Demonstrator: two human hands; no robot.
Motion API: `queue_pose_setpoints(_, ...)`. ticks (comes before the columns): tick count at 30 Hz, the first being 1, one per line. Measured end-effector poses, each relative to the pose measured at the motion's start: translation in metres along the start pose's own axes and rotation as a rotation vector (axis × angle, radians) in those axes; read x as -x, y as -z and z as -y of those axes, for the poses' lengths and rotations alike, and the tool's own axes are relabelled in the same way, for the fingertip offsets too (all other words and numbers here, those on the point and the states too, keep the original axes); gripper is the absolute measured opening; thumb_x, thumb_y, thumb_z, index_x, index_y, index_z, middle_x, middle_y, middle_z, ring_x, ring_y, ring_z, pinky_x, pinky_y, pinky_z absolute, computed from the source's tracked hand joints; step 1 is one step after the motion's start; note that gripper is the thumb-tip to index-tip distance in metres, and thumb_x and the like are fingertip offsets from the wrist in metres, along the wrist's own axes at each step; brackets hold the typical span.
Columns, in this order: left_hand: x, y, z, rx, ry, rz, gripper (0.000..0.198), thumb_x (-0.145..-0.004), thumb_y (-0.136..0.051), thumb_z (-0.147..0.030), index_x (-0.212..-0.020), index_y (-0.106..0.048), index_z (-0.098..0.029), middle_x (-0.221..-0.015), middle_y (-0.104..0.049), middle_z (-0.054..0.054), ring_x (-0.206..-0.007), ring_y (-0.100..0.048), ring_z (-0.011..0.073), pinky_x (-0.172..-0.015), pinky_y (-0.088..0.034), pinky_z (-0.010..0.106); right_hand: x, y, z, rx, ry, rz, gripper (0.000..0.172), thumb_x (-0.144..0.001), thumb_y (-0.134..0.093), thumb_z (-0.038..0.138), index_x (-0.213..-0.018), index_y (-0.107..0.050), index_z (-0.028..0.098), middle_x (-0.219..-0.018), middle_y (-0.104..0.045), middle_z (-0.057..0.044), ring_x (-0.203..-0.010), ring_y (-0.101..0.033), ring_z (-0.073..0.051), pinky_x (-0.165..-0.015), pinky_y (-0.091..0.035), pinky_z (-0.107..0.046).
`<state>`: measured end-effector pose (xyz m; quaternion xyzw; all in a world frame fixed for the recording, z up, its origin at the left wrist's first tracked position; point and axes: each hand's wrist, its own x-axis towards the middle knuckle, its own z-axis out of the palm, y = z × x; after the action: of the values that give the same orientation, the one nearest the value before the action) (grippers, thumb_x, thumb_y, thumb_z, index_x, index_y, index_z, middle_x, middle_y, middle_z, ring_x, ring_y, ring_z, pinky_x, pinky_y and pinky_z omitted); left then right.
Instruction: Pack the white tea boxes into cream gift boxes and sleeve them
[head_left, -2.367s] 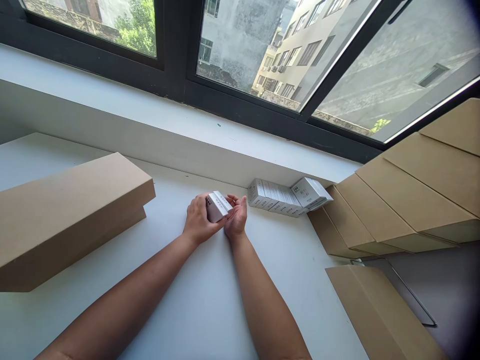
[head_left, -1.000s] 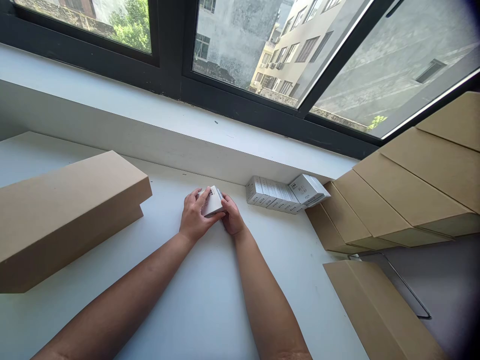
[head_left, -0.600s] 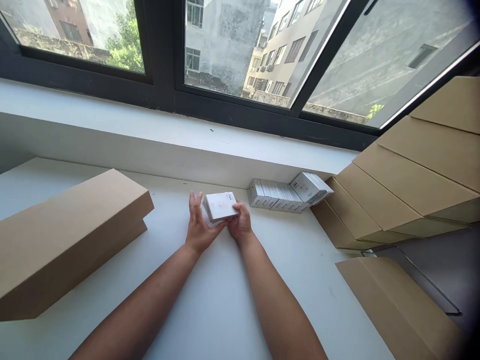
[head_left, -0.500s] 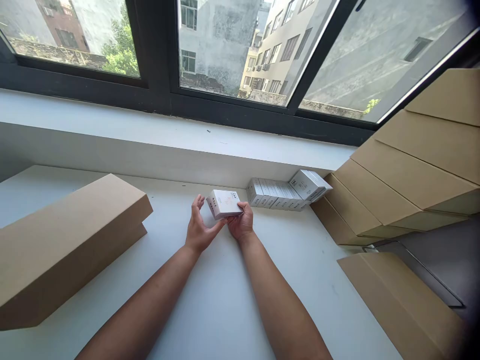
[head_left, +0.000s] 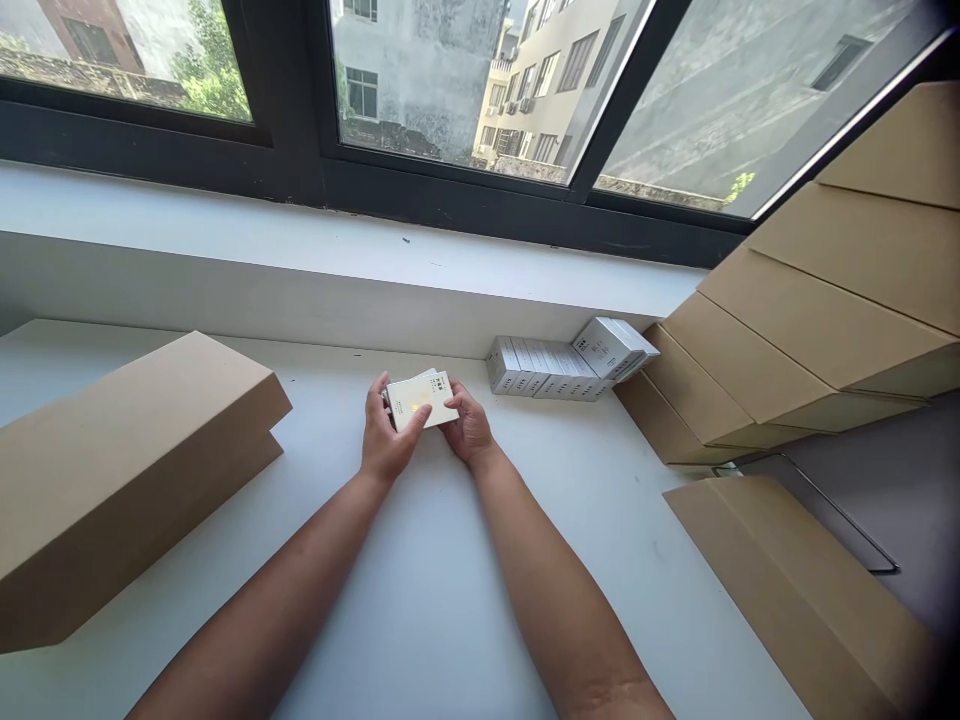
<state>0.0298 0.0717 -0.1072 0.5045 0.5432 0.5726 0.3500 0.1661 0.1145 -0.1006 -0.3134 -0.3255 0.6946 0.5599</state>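
A small white box [head_left: 409, 400] with dark print and a yellowish mark is held between both hands above the white table. My left hand [head_left: 386, 435] grips its left side, thumb across the top face. My right hand [head_left: 469, 425] is closed on the right side, its thumb at the edge. Another pale edge shows just behind the top face; whether it is a second box is unclear. To the right of my hands, a row of small white boxes [head_left: 541, 367] stands against the wall, with a few more boxes [head_left: 611, 347] tilted at its right end.
A long brown cardboard box [head_left: 135, 470] lies on the white table [head_left: 420, 620] at the left. Stacked brown boxes [head_left: 817, 310] rise at the right, with another brown carton [head_left: 802, 590] below them. The window sill [head_left: 360, 245] runs along the back.
My left hand has closed on the held box, its thumb now over the top. The box shows a different, cream-toned face. The whole view has shifted slightly.
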Motion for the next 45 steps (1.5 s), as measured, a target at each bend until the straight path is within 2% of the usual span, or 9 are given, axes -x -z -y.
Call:
queue_pose_setpoints(9,0.0,0.001,-0.004,0.021,0.028,-0.118,0.078,-0.079,-0.076,-0.038,-0.144,-0.034,-0.03,-0.144,-0.042,0.013,-0.127,-0.052,0.026,-0.098,-0.053,0.04,-0.001,-0.004,-0.016,0.13,0.099,-0.051,0.045,-0.064,-0.06,0.02,-0.109,-0.062,0.024,-0.098,-0.07,0.003,-0.083,-0.062,-0.017,-0.073,-0.051,-0.027)
queue_pose_setpoints(15,-0.002,0.003,-0.004,0.03,0.055,-0.14,0.063,-0.077,-0.078,-0.041,-0.129,-0.046,-0.026,-0.131,-0.052,0.01,-0.12,-0.056,0.0257,-0.102,-0.05,0.044,0.008,-0.01,-0.003,0.235,-0.025,0.078,0.036,-0.069,-0.065,0.026,-0.105,-0.064,0.023,-0.089,-0.069,0.003,-0.08,-0.062,-0.018,-0.074,-0.049,-0.028)
queue_pose_setpoints(18,-0.003,0.003,-0.003,0.065,0.079,-0.137,0.064,-0.077,-0.078,-0.042,-0.129,-0.046,-0.026,-0.13,-0.051,0.011,-0.12,-0.056,0.0269,-0.101,-0.049,0.045,0.012,-0.011,0.004,0.269,-0.103,0.142,0.03,-0.072,-0.063,0.027,-0.102,-0.065,0.023,-0.088,-0.069,0.001,-0.083,-0.063,-0.02,-0.077,-0.049,-0.031)
queue_pose_setpoints(24,-0.004,0.004,0.0,0.219,0.086,-0.133,0.059,-0.08,-0.076,-0.044,-0.127,-0.045,-0.026,-0.125,-0.052,0.01,-0.115,-0.058,0.025,-0.097,-0.05,0.041,0.009,-0.012,0.001,0.302,-0.115,0.127,0.028,-0.074,-0.066,0.03,-0.101,-0.064,0.023,-0.088,-0.07,0.001,-0.083,-0.064,-0.02,-0.078,-0.049,-0.032)
queue_pose_setpoints(30,-0.006,0.004,0.007,0.305,0.014,-0.106,0.069,-0.082,-0.072,-0.047,-0.135,-0.03,-0.03,-0.154,-0.034,0.014,-0.14,-0.042,0.0287,-0.11,-0.043,0.045,0.005,-0.014,-0.006,0.265,-0.048,0.066,0.035,-0.075,-0.076,0.039,-0.104,-0.064,0.022,-0.097,-0.072,-0.001,-0.092,-0.067,-0.021,-0.086,-0.052,-0.032)
queue_pose_setpoints(36,0.0,0.0,0.003,0.32,-0.093,0.039,0.093,-0.073,-0.084,-0.042,-0.142,-0.022,-0.032,-0.165,-0.015,0.018,-0.151,-0.028,0.0334,-0.119,-0.034,0.052,0.003,-0.009,0.002,0.21,-0.105,0.009,0.039,-0.09,-0.06,0.051,-0.115,-0.061,0.021,-0.102,-0.072,-0.007,-0.092,-0.068,-0.023,-0.073,-0.061,-0.035)
queue_pose_setpoints(38,0.0,0.001,0.0,0.336,-0.087,0.048,0.098,-0.069,-0.087,-0.041,-0.142,-0.023,-0.032,-0.165,-0.019,0.018,-0.152,-0.027,0.0331,-0.119,-0.034,0.051,0.005,-0.008,0.008,0.208,-0.172,0.059,0.04,-0.093,-0.055,0.051,-0.114,-0.062,0.017,-0.095,-0.073,-0.009,-0.082,-0.069,-0.023,-0.068,-0.062,-0.036)
queue_pose_setpoints(41,-0.001,0.003,-0.001,0.416,-0.091,-0.019,0.093,-0.069,-0.087,-0.045,-0.14,-0.029,-0.032,-0.16,-0.03,0.016,-0.147,-0.038,0.0316,-0.115,-0.04,0.045,0.009,-0.009,0.016,0.227,-0.338,0.204,0.049,-0.097,-0.046,0.055,-0.113,-0.063,0.012,-0.081,-0.072,-0.011,-0.06,-0.068,-0.023,-0.057,-0.061,-0.04)
queue_pose_setpoints(45,-0.005,0.007,0.0,0.493,-0.011,-0.022,0.081,-0.071,-0.082,-0.053,-0.135,-0.04,-0.029,-0.129,-0.059,0.01,-0.118,-0.062,0.0274,-0.093,-0.054,0.036,0.013,-0.011,0.018,0.266,-0.488,0.36,0.055,-0.101,-0.035,0.059,-0.121,-0.059,0.015,-0.079,-0.073,-0.008,-0.056,-0.07,-0.023,-0.058,-0.061,-0.038)
